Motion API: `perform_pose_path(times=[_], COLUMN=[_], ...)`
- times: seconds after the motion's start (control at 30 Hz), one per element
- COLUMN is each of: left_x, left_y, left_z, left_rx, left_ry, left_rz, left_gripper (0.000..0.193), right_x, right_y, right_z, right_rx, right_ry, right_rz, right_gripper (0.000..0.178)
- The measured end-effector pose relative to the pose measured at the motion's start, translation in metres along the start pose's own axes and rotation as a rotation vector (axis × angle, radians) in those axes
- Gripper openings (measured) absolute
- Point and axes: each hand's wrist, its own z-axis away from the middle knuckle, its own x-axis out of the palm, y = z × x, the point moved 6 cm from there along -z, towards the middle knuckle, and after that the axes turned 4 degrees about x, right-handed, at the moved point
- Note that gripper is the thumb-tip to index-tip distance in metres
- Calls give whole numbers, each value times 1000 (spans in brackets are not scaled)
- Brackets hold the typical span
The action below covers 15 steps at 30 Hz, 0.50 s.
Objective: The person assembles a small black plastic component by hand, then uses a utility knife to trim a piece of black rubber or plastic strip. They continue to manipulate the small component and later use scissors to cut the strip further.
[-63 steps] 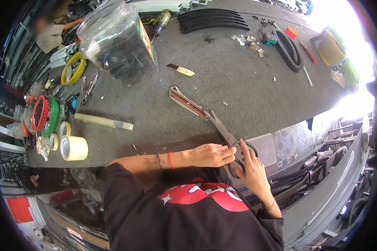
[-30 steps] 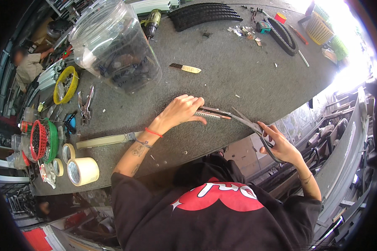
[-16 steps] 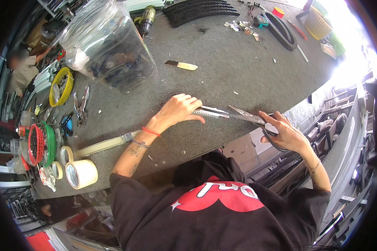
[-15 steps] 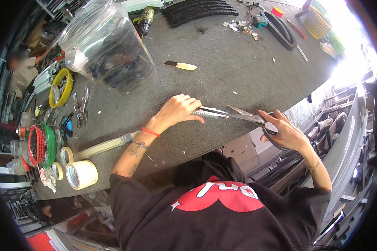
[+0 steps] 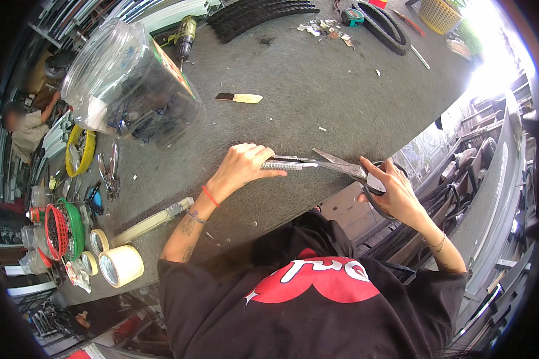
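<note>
My left hand (image 5: 239, 166) is closed around a small bundle of narrow strips (image 5: 288, 166), white and grey with ribbed edges, whose ends stick out to the right past the thumb. A pair of large scissors (image 5: 346, 168) is in my right hand (image 5: 395, 192), fingers through the dark handles. Its blades stand apart; the lower one reaches the strip ends, and the upper one points up and left above them. Whether the blade touches the strips is hard to tell. Beyond my hands lies a knife (image 5: 239, 97) with a pale yellow handle and dark blade.
A big clear plastic jar (image 5: 135, 90) stands at left on the grey worktable (image 5: 269, 128), with a green drill (image 5: 186, 39) behind. Tape rolls (image 5: 121, 265), a red basket (image 5: 56, 232) and a yellow basket (image 5: 81, 151) line the left. Another person (image 5: 27, 128) sits far left.
The view has shifted, so table items appear farther left. My left hand still grips the strips. My right hand has brought the scissors slightly left, with the blades still apart.
</note>
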Motion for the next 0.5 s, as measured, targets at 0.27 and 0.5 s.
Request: perform_pose_path(times=[0.27, 0.5], left_x=[0, 0], left_y=[0, 0], left_z=[0, 1], left_rx=[-11, -35], left_ry=[25, 20], left_rz=[-28, -35], left_gripper=[45, 41], right_x=[10, 23], right_y=[3, 6], right_z=[5, 9], right_rx=[39, 85], right_ry=[62, 77], right_rz=[-51, -105], right_gripper=[77, 81])
